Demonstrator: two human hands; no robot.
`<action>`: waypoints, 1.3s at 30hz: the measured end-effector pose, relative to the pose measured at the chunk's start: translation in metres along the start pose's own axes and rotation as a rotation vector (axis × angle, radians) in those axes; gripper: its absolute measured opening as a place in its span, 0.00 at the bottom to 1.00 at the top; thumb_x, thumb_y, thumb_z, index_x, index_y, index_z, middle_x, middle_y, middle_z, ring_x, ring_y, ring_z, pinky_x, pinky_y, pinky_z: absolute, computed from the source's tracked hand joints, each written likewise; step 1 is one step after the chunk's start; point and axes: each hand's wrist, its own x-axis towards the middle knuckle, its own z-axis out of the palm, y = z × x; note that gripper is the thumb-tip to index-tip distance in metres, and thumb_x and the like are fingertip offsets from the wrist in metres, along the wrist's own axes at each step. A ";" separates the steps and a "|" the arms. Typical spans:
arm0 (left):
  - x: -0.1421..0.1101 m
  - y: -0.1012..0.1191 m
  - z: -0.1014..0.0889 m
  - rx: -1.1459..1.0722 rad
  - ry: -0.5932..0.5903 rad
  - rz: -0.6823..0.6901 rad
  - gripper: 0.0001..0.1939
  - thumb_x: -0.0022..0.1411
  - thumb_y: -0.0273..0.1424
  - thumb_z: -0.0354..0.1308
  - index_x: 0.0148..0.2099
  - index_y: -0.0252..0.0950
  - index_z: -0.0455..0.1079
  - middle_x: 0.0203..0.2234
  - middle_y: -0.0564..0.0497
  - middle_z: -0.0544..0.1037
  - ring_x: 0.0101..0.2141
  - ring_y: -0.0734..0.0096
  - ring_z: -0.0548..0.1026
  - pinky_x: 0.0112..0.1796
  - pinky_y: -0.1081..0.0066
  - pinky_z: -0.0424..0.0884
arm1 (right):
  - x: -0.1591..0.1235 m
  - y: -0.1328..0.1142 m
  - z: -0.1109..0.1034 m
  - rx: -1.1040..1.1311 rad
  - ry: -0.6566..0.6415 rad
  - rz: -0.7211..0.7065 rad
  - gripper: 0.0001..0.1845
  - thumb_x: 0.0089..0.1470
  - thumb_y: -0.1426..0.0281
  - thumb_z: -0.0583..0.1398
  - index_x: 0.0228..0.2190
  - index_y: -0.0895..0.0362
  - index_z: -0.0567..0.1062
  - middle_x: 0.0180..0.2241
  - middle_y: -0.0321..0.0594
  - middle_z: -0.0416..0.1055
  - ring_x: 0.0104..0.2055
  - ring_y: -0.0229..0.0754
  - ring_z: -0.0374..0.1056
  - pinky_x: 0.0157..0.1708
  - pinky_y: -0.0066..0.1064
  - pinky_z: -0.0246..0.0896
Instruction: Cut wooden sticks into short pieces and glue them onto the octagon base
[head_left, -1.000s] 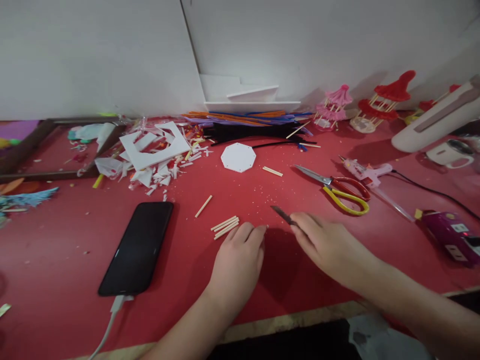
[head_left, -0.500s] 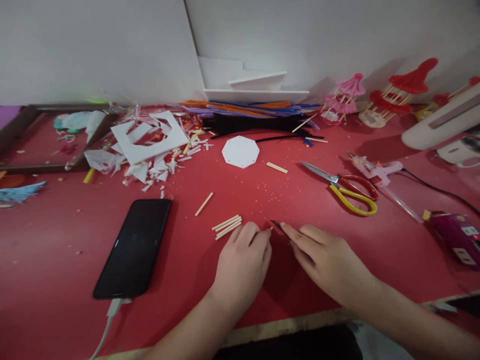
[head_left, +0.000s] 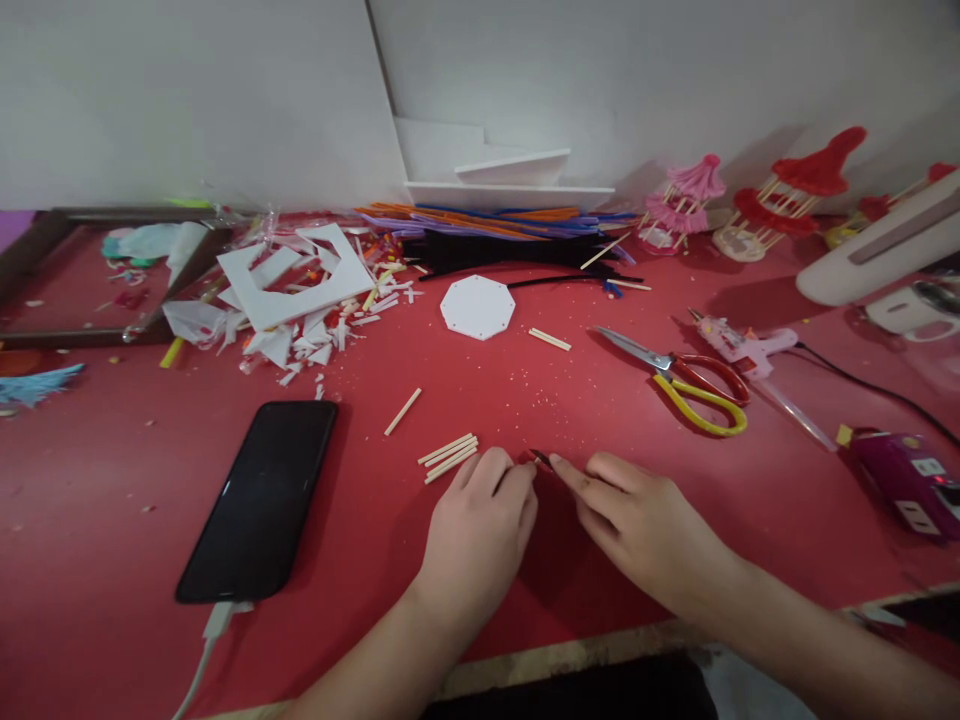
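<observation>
My left hand [head_left: 480,520] is closed on a thin wooden stick, of which only the tip shows past the fingers. My right hand [head_left: 641,515] grips a dark craft knife blade [head_left: 540,456], its forefinger pressed along the back, and the blade touches or nearly touches the stick's tip. Just left of my left hand lie several cut wooden sticks [head_left: 450,457], with a single stick [head_left: 403,411] farther out. Wood crumbs are scattered beyond the blade. A white octagonal board [head_left: 478,307] with small holes along its edge lies farther back.
A phone [head_left: 259,500] on a cable lies at left. Scissors [head_left: 675,380], a pink glue gun [head_left: 742,345] and a purple power socket [head_left: 911,485] are at right. White foam scraps [head_left: 300,285], pipe cleaners [head_left: 502,225] and small pink and red carousel-like models [head_left: 780,195] stand or lie along the back.
The blade in my right hand has moved slightly left, closer to the stick's tip at my left fingers. The whole view has shifted a little.
</observation>
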 end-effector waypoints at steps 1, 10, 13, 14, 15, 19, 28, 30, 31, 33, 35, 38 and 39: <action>0.000 0.000 0.000 0.001 -0.001 -0.005 0.08 0.62 0.21 0.54 0.38 0.33 0.74 0.26 0.50 0.69 0.27 0.65 0.68 0.31 0.67 0.71 | 0.000 0.000 0.000 -0.001 0.001 0.002 0.22 0.63 0.75 0.49 0.56 0.60 0.68 0.31 0.38 0.68 0.27 0.37 0.68 0.27 0.31 0.68; 0.001 0.001 0.001 0.038 0.010 0.033 0.08 0.62 0.20 0.54 0.36 0.34 0.73 0.25 0.51 0.68 0.26 0.65 0.66 0.30 0.68 0.69 | 0.002 -0.008 0.003 -0.111 0.048 -0.077 0.21 0.61 0.79 0.49 0.53 0.67 0.71 0.28 0.41 0.70 0.29 0.40 0.70 0.29 0.32 0.71; 0.002 0.003 0.001 0.051 -0.009 0.009 0.10 0.61 0.19 0.54 0.30 0.35 0.71 0.24 0.51 0.67 0.26 0.66 0.66 0.30 0.68 0.68 | 0.003 -0.010 0.003 -0.124 0.067 -0.112 0.22 0.60 0.80 0.49 0.52 0.69 0.72 0.28 0.41 0.71 0.28 0.42 0.70 0.29 0.34 0.71; 0.002 0.003 0.001 0.048 -0.022 -0.007 0.10 0.61 0.19 0.55 0.29 0.35 0.70 0.24 0.52 0.68 0.26 0.66 0.66 0.30 0.68 0.68 | 0.003 -0.010 0.003 -0.121 0.073 -0.117 0.22 0.60 0.80 0.49 0.52 0.69 0.72 0.27 0.41 0.71 0.28 0.42 0.69 0.28 0.33 0.71; 0.002 0.004 0.001 0.044 -0.035 -0.021 0.09 0.60 0.19 0.56 0.29 0.36 0.70 0.24 0.51 0.68 0.26 0.66 0.66 0.30 0.68 0.68 | 0.004 -0.010 0.003 -0.116 0.075 -0.120 0.22 0.60 0.80 0.48 0.52 0.69 0.72 0.26 0.40 0.70 0.27 0.41 0.69 0.27 0.33 0.71; 0.000 0.003 0.002 0.047 -0.053 -0.037 0.09 0.59 0.19 0.57 0.28 0.36 0.69 0.25 0.51 0.68 0.27 0.65 0.66 0.30 0.67 0.68 | 0.008 -0.010 0.001 -0.079 0.061 -0.113 0.21 0.61 0.79 0.47 0.49 0.68 0.74 0.26 0.41 0.71 0.28 0.41 0.70 0.29 0.31 0.71; 0.002 0.002 0.001 0.038 -0.013 0.026 0.11 0.62 0.18 0.53 0.29 0.35 0.70 0.25 0.51 0.67 0.27 0.65 0.66 0.31 0.67 0.69 | 0.010 -0.012 0.002 -0.032 0.039 -0.078 0.20 0.60 0.80 0.47 0.44 0.66 0.77 0.26 0.41 0.71 0.28 0.40 0.71 0.31 0.31 0.72; 0.002 0.003 0.001 0.028 0.007 0.042 0.12 0.63 0.18 0.51 0.30 0.35 0.70 0.24 0.51 0.67 0.27 0.66 0.65 0.32 0.67 0.69 | 0.009 -0.012 0.001 -0.025 0.038 -0.076 0.20 0.60 0.80 0.47 0.43 0.65 0.77 0.26 0.41 0.71 0.28 0.40 0.71 0.31 0.31 0.72; 0.001 0.003 0.001 0.019 0.005 0.031 0.12 0.63 0.18 0.50 0.30 0.35 0.70 0.24 0.51 0.67 0.27 0.66 0.65 0.33 0.67 0.69 | 0.009 -0.011 0.001 -0.018 0.035 -0.077 0.20 0.60 0.80 0.47 0.43 0.65 0.77 0.26 0.41 0.72 0.28 0.40 0.71 0.32 0.31 0.72; 0.000 0.003 0.002 -0.008 -0.018 -0.013 0.12 0.64 0.19 0.51 0.31 0.35 0.70 0.25 0.50 0.67 0.28 0.65 0.66 0.33 0.67 0.70 | 0.010 -0.011 -0.001 0.005 0.025 -0.071 0.20 0.60 0.79 0.47 0.42 0.64 0.78 0.27 0.41 0.72 0.29 0.39 0.71 0.32 0.30 0.71; -0.001 0.002 0.003 -0.033 -0.043 -0.050 0.10 0.64 0.21 0.51 0.33 0.35 0.71 0.27 0.49 0.69 0.29 0.64 0.67 0.34 0.65 0.71 | 0.012 -0.010 -0.002 0.036 0.013 -0.053 0.20 0.60 0.78 0.47 0.41 0.63 0.78 0.26 0.40 0.71 0.28 0.37 0.70 0.30 0.28 0.69; -0.001 0.001 0.005 -0.040 -0.051 -0.060 0.09 0.64 0.22 0.51 0.36 0.34 0.72 0.29 0.48 0.71 0.31 0.63 0.69 0.34 0.63 0.71 | 0.015 -0.007 -0.003 0.079 0.006 -0.026 0.20 0.59 0.77 0.48 0.41 0.63 0.78 0.25 0.40 0.69 0.26 0.37 0.68 0.29 0.27 0.67; -0.001 0.001 0.005 -0.033 -0.053 -0.046 0.09 0.64 0.21 0.51 0.36 0.34 0.72 0.29 0.48 0.71 0.31 0.63 0.69 0.35 0.63 0.71 | 0.015 -0.007 -0.003 0.096 0.009 -0.026 0.20 0.59 0.77 0.48 0.42 0.63 0.78 0.25 0.40 0.69 0.26 0.37 0.68 0.28 0.28 0.66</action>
